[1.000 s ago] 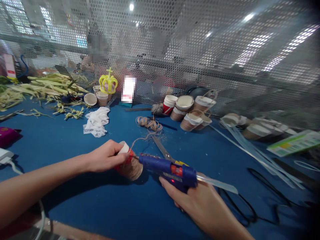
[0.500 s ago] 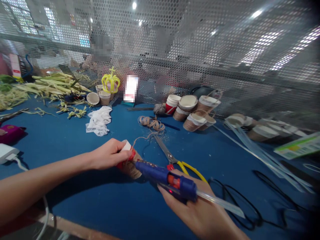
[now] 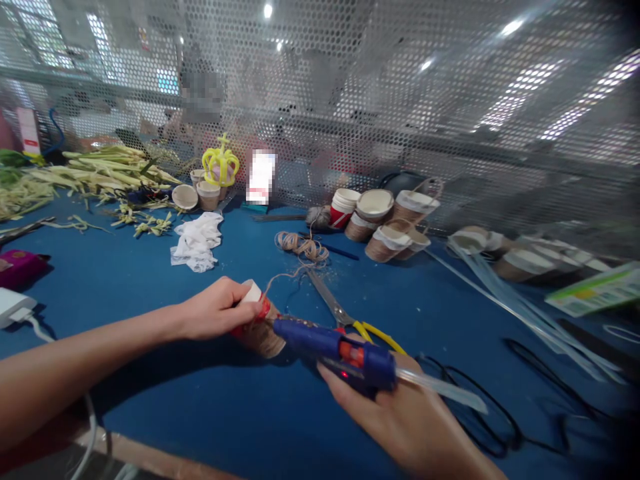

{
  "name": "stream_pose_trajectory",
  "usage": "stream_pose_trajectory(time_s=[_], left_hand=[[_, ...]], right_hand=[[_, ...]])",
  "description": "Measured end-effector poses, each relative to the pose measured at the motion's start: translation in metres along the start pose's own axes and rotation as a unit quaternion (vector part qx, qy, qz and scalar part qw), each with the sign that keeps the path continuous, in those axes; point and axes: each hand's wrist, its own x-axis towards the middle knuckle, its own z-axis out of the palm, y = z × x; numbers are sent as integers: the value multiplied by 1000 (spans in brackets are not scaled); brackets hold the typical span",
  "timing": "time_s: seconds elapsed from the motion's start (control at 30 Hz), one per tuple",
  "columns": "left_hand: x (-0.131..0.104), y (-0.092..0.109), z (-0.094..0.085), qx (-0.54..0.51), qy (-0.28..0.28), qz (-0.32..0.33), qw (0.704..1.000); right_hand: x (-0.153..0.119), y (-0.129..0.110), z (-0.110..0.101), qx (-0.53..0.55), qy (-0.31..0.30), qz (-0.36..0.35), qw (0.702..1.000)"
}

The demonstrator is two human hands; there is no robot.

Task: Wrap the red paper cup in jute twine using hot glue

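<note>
My left hand (image 3: 220, 309) is closed round a small paper cup (image 3: 265, 337) partly wrapped in brown twine, with red near its rim. The cup lies tilted, its white rim up and to the left. My right hand (image 3: 385, 407) grips a blue glue gun (image 3: 335, 350), whose nozzle points left and meets or nearly meets the cup's side. A clear glue stick (image 3: 443, 388) sticks out of the gun's back. From the cup a strand of twine runs to a loose coil (image 3: 303, 247). Scissors (image 3: 327, 297) with yellow handles lie just behind the gun.
Twine-wrapped cups (image 3: 387, 241) stand at the back right, near clear glue sticks (image 3: 525, 310) and a black cable (image 3: 480, 400). A white cloth (image 3: 197, 240), a yellow crown-shaped piece (image 3: 221, 163) and plant strips (image 3: 115, 167) lie back left. A perforated metal screen (image 3: 320, 87) closes the back.
The glue gun and my right hand have shifted very slightly to the right. My left hand keeps its hold on the cup, almost unmoved.
</note>
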Motion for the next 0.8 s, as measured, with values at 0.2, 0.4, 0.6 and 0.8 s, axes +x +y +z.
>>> stream_pose_trajectory(time_s=[0.2,0.4,0.6,0.8], left_hand=[[0,-1,0,33,14,15,999],[-1,1,1,39,7,12,999],[-2,0,1,43,12,6,999],[0,-1,-1,15,10,-17,1000]], right_hand=[[5,4,-12,0,-62,50,997],[13,0,-5,43,-82,197,976],[13,-5,-8,57,-86,215,971],[1,1,-2,23,-69,117,990]])
